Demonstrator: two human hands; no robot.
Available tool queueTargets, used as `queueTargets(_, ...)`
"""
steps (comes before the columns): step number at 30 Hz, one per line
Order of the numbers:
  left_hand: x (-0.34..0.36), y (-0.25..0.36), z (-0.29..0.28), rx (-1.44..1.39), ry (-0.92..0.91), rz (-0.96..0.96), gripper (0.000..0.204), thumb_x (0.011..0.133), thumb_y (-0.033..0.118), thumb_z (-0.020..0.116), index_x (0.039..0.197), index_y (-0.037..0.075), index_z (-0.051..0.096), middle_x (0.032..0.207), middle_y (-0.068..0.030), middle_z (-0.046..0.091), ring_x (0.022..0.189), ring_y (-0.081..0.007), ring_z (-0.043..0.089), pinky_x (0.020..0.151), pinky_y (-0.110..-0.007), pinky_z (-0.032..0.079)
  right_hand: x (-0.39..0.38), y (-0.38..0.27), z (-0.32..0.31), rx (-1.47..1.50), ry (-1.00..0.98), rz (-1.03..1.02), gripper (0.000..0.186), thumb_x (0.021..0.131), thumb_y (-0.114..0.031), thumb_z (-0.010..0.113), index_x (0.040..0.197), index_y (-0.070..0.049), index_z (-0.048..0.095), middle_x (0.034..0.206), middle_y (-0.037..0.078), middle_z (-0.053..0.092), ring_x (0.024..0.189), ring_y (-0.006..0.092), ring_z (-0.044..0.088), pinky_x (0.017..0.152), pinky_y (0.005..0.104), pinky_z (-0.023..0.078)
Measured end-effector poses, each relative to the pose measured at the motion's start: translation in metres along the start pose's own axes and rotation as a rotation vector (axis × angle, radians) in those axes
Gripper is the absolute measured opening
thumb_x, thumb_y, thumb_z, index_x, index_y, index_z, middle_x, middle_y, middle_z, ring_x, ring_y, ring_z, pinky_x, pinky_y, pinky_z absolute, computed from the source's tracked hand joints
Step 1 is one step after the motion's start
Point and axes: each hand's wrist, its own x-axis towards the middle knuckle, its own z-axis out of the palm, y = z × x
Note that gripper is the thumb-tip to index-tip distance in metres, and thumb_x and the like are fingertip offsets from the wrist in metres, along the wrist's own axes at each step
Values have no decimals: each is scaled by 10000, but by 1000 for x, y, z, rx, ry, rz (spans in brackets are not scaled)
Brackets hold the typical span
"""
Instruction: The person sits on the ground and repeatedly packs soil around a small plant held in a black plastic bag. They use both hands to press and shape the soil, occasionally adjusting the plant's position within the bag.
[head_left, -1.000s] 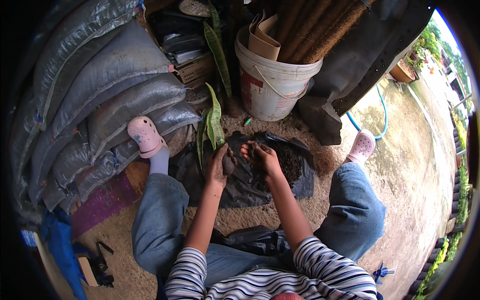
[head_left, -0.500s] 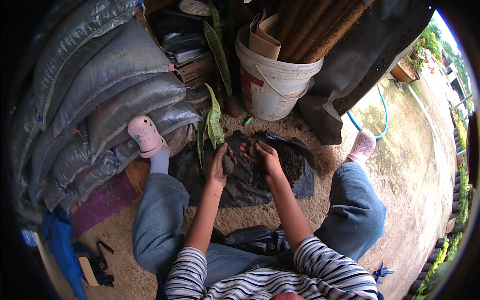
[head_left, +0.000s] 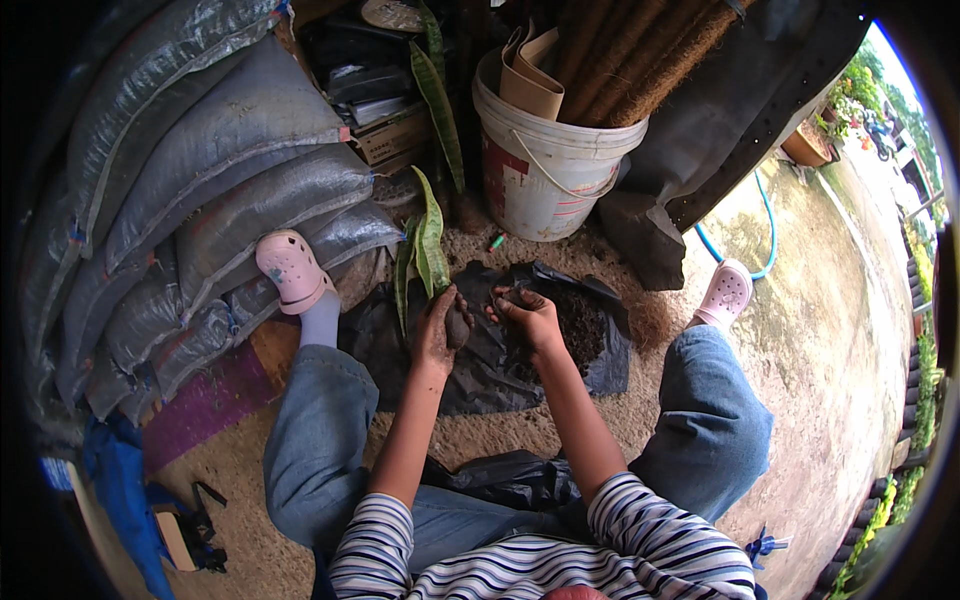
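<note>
My left hand (head_left: 437,332), dark with soil, is closed around the base of a snake plant (head_left: 431,250). The plant's pointed green leaves with yellowish edges rise above the fingers. A dark clump of soil (head_left: 458,328) shows at that hand's inner side; roots cannot be made out. Just to the right, my right hand (head_left: 530,318) is apart from the plant, its dirty fingers curled together; whatever is in them is hidden. Both hands are over a black plastic sheet (head_left: 480,390), on whose right part lies a heap of loose dark soil (head_left: 580,325).
Filled grey sacks (head_left: 230,110) are stacked at the left. A white bucket (head_left: 545,180) with brown fibrous poles (head_left: 650,60) stands behind the sheet, beside a grey stone block (head_left: 645,235). A blue hose (head_left: 772,225) curves on the concrete at right. Crumpled black plastic (head_left: 510,480) lies between my legs.
My right hand's fingers, spread with the palm turned up before, have curled together. My left hand keeps its hold on the snake plant, almost still.
</note>
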Motion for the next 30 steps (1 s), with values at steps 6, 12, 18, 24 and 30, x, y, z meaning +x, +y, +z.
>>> queueTargets(6,2,-1,-3,-7,-7,13,165,853,197,623,918,55,569,763,-28,552,638,-128,536,581,-274,474,0,-2,8,12,35,-98,336,792,41,627,1114,76,539,952,119,640,858,199,635,795,284,504)
queueTargets(12,-2,0,1,71,-18,24,189,849,283,627,869,107,562,746,2,540,647,-138,550,587,-274,459,-2,-4,3,-142,89,-41,367,772,80,622,1125,87,520,1037,142,629,913,223,631,845,304,492)
queueTargets(18,4,-5,-6,66,-30,-11,191,852,283,624,875,107,555,745,4,532,640,-140,548,580,-276,462,2,-2,0,-107,131,-11,394,752,72,650,1124,86,524,1020,119,639,913,198,625,852,283,475)
queueTargets(24,3,-5,-5,60,-45,-10,185,853,277,625,877,107,557,749,2,534,641,-143,551,582,-274,464,4,2,-6,-220,192,-54,463,727,74,663,1164,65,507,1054,106,633,957,188,608,871,293,463)
queueTargets(30,2,-5,-4,18,-21,-32,180,852,269,630,884,106,559,758,-1,539,644,-145,553,585,-273,468,1,-3,-6,-167,99,8,442,752,93,621,1174,48,500,1081,119,624,967,191,611,877,291,468)
